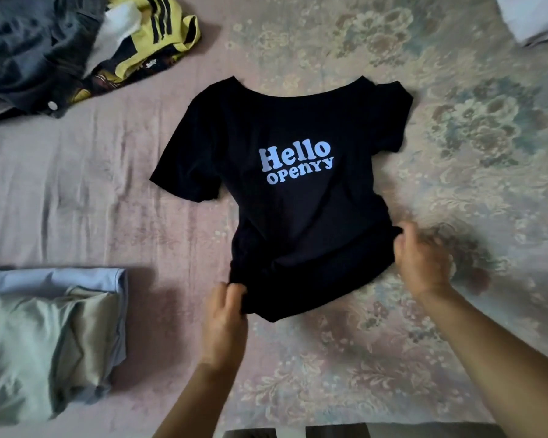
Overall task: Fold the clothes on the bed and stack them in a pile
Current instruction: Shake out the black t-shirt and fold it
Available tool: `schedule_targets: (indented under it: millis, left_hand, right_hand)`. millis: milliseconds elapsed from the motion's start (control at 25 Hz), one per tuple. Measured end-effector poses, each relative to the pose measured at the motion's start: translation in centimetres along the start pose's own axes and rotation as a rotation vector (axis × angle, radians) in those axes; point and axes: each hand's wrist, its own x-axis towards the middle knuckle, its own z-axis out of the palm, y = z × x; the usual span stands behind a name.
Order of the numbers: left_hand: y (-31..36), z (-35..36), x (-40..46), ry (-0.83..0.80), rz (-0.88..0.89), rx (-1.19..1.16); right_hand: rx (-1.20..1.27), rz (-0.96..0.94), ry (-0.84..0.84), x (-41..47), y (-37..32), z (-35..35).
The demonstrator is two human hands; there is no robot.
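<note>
A black T-shirt (285, 210) with pale "Hello OPENYY" lettering lies face up in the middle of the bed, neck away from me and both short sleeves spread out. My left hand (225, 320) pinches the hem at its near left corner. My right hand (419, 260) grips the hem at the right side, blurred. The fabric between the hands is bunched and slightly lifted. At the near left lies a pile of folded clothes (48, 327), a pale green piece on top of a light blue one.
A heap of unfolded clothes (60, 49) sits at the far left: dark grey denim, a yellow top with black stripes, something white. Folded white fabric (532, 17) shows at the far right corner. The bed sheet (424, 90) is pink with a floral pattern.
</note>
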Motion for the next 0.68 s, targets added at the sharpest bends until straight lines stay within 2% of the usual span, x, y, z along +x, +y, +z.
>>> schedule_targets:
  millis: [80,160,240,320,400,480,560,640,680]
  left_hand:
    - [-1.9,-1.6,-0.8,0.109,-0.11,0.01]
    - [-2.6,-1.4,-1.9,0.092,-0.247,0.044]
    - [-2.2,0.0,-2.0,0.036,-0.366,-0.108]
    - [-0.9,0.9,-1.3,-0.038,-0.513,-0.329]
    - [-0.1,1.2,-0.8,-0.036,-0.545,-0.396]
    - [-0.5,0.7,-1.0,0.003,-0.566,-0.413]
    - [-2.8,0.3,-2.5,-0.022,-0.384,-0.242]
    - [-5.3,0.0,-4.5,-0.207,-0.095,-0.016]
    - [-6.1,-0.2,-5.0,-0.309,-0.02,0.04]
  right_hand:
    - [0.035,0.052,0.017,-2.4,2.0,-0.2]
    - [-0.075,-0.055,-0.085,-4.5,3.4,0.2]
    - [-0.158,-0.094,-0.187,-4.6,3.6,0.7]
    - [-0.192,-0.18,-0.21,-4.2,3.2,1.3]
    - [-0.194,-0.303,-0.239,-4.0,2.9,1.3]
    - [-0.118,-0.312,-0.265,-4.3,4.1,1.1]
    - [-0.071,-0.275,-0.299,-4.8,6.1,1.1]
    - [-0.066,-0.325,-0.395,-5.1,7.2,1.3]
    - [-0.059,-0.33,-0.438,-5.0,7.2,1.1]
